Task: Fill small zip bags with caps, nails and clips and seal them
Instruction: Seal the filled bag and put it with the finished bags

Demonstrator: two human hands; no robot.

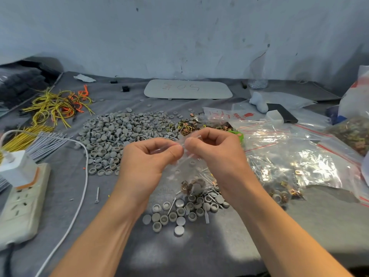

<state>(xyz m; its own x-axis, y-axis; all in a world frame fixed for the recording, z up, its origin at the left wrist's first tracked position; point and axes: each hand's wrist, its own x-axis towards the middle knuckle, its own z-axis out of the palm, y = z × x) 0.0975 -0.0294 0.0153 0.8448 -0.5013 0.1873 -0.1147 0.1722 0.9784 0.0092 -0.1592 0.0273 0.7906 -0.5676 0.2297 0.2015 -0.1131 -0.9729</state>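
L hand [149,158] and R hand [217,154] meet mid-view, raised over the table [311,220]. Both pinch the top edge of a clear zip bag [185,170], thumb vs index, other fingers curled. Fingertips of the two hands nearly touch at the bag mouth. Can't tell if the zip is closed. Bag hangs down btwn the wrists. Its load [194,186] sits at the bottom: grey caps, brass clips, a few nails.

Below the bag: small cap group [175,212] on the cloth, w/ a few nails mixed in. Behind the hands: big cap pile [117,132], and a clip pile [186,125] just right of it, edges touching. Loose nail [97,194] lies left of the L wrist, apart from the rest.

R side: heap of plastic bags [295,162] w/ red zip lines, some holding clips and nails. L side: power strip [22,204] w/ charger [17,166] plugged in, and a white cable [84,172] running toward the near edge. Far L: yellow/orange wires [58,106]. Back centre: white board [187,89] w/ red writing, lying flat near the wall.
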